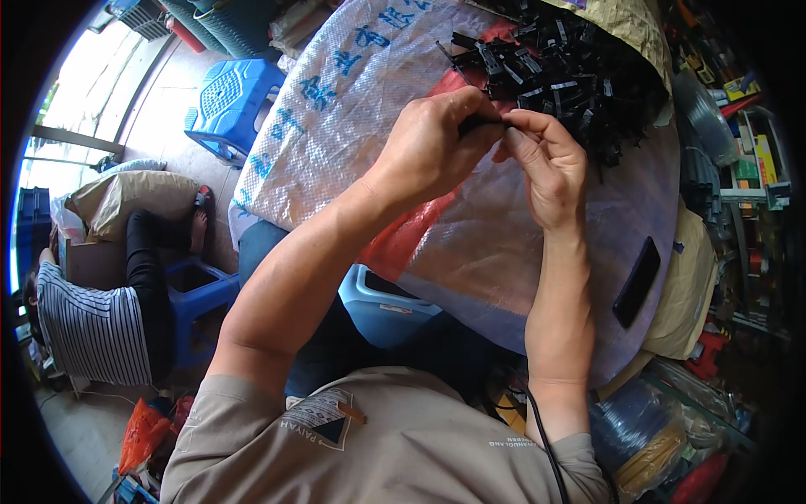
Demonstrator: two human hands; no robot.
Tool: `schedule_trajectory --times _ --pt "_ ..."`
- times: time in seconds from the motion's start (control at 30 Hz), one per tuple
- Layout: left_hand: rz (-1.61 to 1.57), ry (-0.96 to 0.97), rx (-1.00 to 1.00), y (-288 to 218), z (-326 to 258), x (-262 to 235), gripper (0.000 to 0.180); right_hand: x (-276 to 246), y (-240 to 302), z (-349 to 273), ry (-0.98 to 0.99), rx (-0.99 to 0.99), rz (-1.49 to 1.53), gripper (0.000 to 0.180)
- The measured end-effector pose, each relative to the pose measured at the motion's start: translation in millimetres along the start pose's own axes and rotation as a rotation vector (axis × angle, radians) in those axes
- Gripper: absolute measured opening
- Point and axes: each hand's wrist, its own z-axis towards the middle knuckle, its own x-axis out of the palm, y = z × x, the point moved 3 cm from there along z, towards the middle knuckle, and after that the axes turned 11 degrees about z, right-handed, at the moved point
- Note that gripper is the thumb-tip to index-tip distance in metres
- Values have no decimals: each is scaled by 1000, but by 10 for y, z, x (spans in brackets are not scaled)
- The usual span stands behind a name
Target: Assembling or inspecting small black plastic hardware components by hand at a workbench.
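Note:
My left hand point(432, 143) is closed around a small black plastic part point(480, 124), most of it hidden inside the fingers. Pinched at the part's right end are the thumb and forefinger of my right hand point(550, 168). Both hands meet above a white woven sack point(336, 109) with a red stripe, spread out as a work surface. Just beyond them lies a heap of black plastic parts point(579, 84), small clip-like pieces with shiny faces. The exact shape of the held part cannot be made out.
A black phone-like slab point(636, 282) lies on the sack's right side. Blue stools point(235, 97) stand on the floor at left, where another person in a striped shirt point(92, 323) sits. A light-blue stool or bin point(382, 311) is below the sack's edge. Crowded shelves point(756, 185) line the right.

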Motion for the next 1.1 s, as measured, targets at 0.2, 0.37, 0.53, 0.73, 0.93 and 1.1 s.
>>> schedule_trajectory --times 0.2,0.37,0.53,0.73,0.93,1.1 --pt "185 -126 81 -49 -26 68 10 -10 -51 10 -29 16 18 13" --pt "248 -163 132 -101 -69 96 8 -11 -18 6 -40 -33 -17 11" --pt "293 -158 108 -93 -81 109 8 -3 -23 6 -50 -7 -35 8" --pt "365 -55 226 -54 -9 23 13 21 14 7 -87 -32 -62 13" --pt "-501 30 -490 40 14 -152 32 42 159 -48 122 78 -5 23" --pt "-452 160 -459 45 4 -171 35 -20 143 -21 70 54 -108 17"
